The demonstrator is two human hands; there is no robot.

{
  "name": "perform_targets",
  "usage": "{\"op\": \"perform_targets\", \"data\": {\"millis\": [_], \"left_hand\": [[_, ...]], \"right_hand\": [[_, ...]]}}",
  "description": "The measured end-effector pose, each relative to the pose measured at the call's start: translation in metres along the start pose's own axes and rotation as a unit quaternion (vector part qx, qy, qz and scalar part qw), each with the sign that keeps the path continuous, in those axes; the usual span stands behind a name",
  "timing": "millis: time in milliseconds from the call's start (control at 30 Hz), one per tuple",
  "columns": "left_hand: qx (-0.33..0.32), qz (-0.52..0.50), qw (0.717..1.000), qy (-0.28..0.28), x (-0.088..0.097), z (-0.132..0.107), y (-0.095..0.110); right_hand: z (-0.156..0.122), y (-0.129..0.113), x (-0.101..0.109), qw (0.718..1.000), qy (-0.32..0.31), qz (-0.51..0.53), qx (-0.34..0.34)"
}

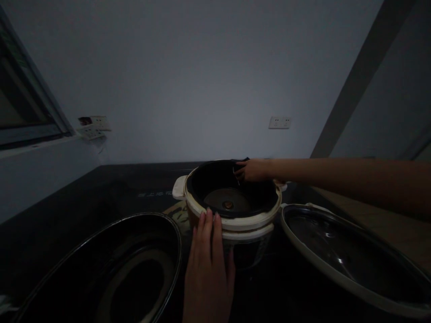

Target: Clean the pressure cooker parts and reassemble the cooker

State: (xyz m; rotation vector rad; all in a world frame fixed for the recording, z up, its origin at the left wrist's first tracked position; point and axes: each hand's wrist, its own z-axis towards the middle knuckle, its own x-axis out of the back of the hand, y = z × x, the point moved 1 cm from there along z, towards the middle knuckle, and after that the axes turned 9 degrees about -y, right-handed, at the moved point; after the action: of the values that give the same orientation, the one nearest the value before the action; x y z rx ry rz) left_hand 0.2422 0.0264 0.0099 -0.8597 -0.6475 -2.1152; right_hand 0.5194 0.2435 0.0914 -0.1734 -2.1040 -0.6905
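Note:
A cooker body with a pale rim, white side handles and a dark inside stands in the middle of the dark surface. On its floor shows a small round copper-coloured part. My left hand lies against the near side of the cooker, fingers stretched out with their tips at the rim. From the right, my right hand reaches over the far right rim into the cooker. Its fingers are bent at the inner wall, and something dark, too dim to make out, seems to be in them.
A large black pot stands at the front left. At the right lies an oval lid with a pale edge and shiny inside. Behind, a pale wall carries a socket plate and more sockets near the window.

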Motion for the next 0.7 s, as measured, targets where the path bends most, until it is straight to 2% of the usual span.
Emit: {"op": "perform_targets", "data": {"millis": [133,267,367,500,600,700], "left_hand": [[0.002,0.013,1.0,0.002,0.001,0.0,-0.001],[-0.019,0.047,0.999,-0.004,-0.001,-0.002,-0.005],[-0.025,0.068,0.997,-0.003,-0.004,-0.004,-0.009],[-0.025,0.07,0.997,0.007,-0.01,-0.004,-0.009],[0.005,0.05,0.999,0.016,-0.013,-0.004,-0.005],[0.013,0.042,0.999,0.016,-0.013,-0.003,-0.004]], "right_hand": [[0.015,0.018,0.021,0.996,0.033,-0.061,0.064],[0.034,0.029,0.031,0.987,0.065,-0.099,0.11],[0.053,0.027,0.041,0.974,0.114,-0.129,0.145],[0.075,0.017,0.059,0.94,0.205,-0.164,0.218],[0.08,0.014,0.066,0.942,0.204,-0.124,0.234],[0.068,0.016,0.062,0.971,0.16,-0.007,0.176]]}}
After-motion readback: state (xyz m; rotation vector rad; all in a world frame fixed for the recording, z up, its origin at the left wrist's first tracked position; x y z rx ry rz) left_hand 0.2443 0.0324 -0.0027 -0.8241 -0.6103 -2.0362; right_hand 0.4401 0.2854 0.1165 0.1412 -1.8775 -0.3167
